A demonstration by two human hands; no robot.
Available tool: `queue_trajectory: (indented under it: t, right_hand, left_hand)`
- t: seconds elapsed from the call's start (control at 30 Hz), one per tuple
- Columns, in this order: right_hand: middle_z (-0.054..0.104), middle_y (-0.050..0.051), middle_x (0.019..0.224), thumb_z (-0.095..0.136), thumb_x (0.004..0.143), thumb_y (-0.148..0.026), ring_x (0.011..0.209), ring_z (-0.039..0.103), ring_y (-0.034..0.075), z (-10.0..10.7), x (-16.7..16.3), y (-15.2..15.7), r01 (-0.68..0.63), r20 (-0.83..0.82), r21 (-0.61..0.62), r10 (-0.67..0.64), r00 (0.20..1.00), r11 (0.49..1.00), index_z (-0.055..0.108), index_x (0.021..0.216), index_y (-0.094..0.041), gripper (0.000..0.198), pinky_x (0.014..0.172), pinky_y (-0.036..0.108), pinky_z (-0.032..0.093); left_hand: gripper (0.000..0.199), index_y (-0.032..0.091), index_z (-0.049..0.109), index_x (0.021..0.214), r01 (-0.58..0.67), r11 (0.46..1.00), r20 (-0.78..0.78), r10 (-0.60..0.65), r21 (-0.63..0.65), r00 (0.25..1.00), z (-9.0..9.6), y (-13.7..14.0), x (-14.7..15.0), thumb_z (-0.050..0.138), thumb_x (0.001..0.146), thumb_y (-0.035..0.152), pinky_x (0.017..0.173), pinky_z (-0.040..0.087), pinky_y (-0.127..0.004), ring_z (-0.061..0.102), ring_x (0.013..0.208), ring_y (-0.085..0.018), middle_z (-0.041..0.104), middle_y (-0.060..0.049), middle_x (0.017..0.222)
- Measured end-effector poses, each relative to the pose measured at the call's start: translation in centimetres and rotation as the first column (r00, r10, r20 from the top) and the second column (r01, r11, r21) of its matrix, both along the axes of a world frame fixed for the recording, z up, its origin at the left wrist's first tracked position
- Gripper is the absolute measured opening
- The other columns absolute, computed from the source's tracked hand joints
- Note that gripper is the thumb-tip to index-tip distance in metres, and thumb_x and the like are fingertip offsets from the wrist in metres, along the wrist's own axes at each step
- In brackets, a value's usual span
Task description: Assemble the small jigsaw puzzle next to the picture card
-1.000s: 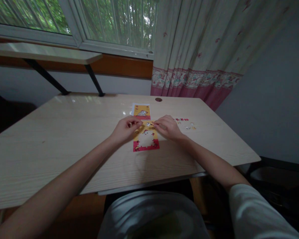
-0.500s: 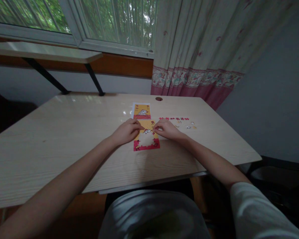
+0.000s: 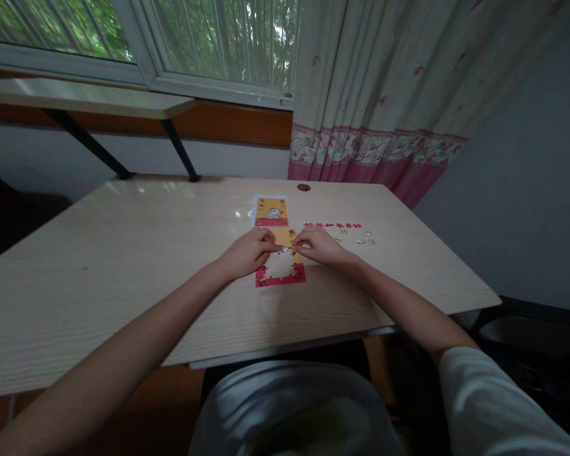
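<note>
A partly assembled jigsaw puzzle (image 3: 292, 278) lies flat on the table, yellow at the top and red along the bottom, with an open gap in its middle. At the gap's upper edge, a small white puzzle piece (image 3: 285, 249) shows between my fingertips. My left hand (image 3: 248, 254) is closed, its thumb and index fingertips on the piece from the left. From the right, my right hand (image 3: 317, 246) pinches at the same piece. My fingers partly cover the puzzle's upper half. Just beyond it is a yellow and red picture card (image 3: 272, 212) with a white cartoon animal.
Right of the puzzle, a row of red puzzle pieces (image 3: 339, 225) lies on the table (image 3: 137, 266), with several white and yellow pieces (image 3: 360, 241) below it. A raised shelf (image 3: 90, 100) stands at the back left. Curtains (image 3: 351, 149) hang behind the table.
My left fingertips have shifted slightly right and now cover more of the white piece. My right hand has hardly moved.
</note>
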State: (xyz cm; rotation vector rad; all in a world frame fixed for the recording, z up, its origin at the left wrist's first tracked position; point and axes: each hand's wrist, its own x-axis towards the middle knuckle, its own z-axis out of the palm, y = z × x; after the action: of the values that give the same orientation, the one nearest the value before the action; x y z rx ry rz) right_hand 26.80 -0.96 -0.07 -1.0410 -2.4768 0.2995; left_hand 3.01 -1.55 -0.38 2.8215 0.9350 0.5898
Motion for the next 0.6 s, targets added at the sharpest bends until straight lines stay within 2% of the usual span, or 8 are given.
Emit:
queue_trajectory:
  t: [0.23,0.43,0.6]
  right_hand:
    - [0.071,0.008,0.087,0.061,0.085,-0.019,0.086,0.061,0.018,0.3,0.4,-0.1,-0.075,0.037,0.044,0.073,0.997,0.996,0.072,0.087,-0.015,0.012,0.083,0.030,0.042]
    - [0.070,0.009,0.087,0.057,0.088,-0.021,0.085,0.059,0.018,0.8,0.5,-0.2,-0.118,0.132,0.032,0.113,0.985,0.993,0.072,0.090,-0.014,0.016,0.083,0.031,0.040]
    - [0.069,0.010,0.085,0.055,0.087,-0.017,0.083,0.056,0.019,1.6,0.2,-0.6,-0.137,0.264,0.077,0.112,0.958,0.988,0.072,0.087,-0.013,0.018,0.082,0.031,0.037]
  left_hand:
    - [0.031,0.018,0.072,0.108,-0.019,0.994,-0.121,0.032,0.107,0.992,0.4,-0.4,0.3,0.048,0.088,0.014,0.085,0.047,-0.041,0.054,0.097,-0.026,0.059,-0.013,0.103]
    - [0.029,0.020,0.071,0.109,-0.039,0.986,-0.210,0.073,0.161,0.975,0.9,-0.9,0.7,0.050,0.090,0.017,0.083,0.047,-0.039,0.055,0.095,-0.025,0.059,-0.012,0.105]
    - [0.027,0.021,0.070,0.109,-0.037,0.981,-0.234,0.081,0.188,0.969,1.3,-1.2,1.0,0.050,0.092,0.020,0.082,0.047,-0.039,0.055,0.095,-0.025,0.059,-0.012,0.103]
